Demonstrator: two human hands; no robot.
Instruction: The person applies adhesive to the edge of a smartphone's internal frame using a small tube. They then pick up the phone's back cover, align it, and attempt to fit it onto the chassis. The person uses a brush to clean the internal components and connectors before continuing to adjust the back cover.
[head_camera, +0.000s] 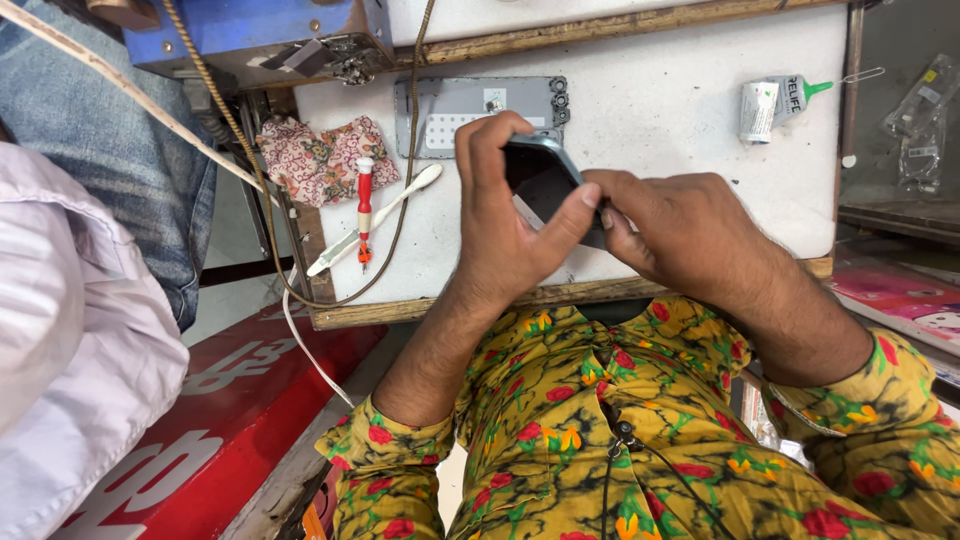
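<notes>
While left hand (505, 235) grips dark phone (545, 180) above counter (650, 90) near edge — right hand (680, 225) pinches its corner; prying step, wants steady grip

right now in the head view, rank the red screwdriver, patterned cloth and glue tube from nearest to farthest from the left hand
1. red screwdriver, just left of the left hand on the white board
2. patterned cloth, farther left, upper corner
3. glue tube, far right, beyond the right hand
</notes>
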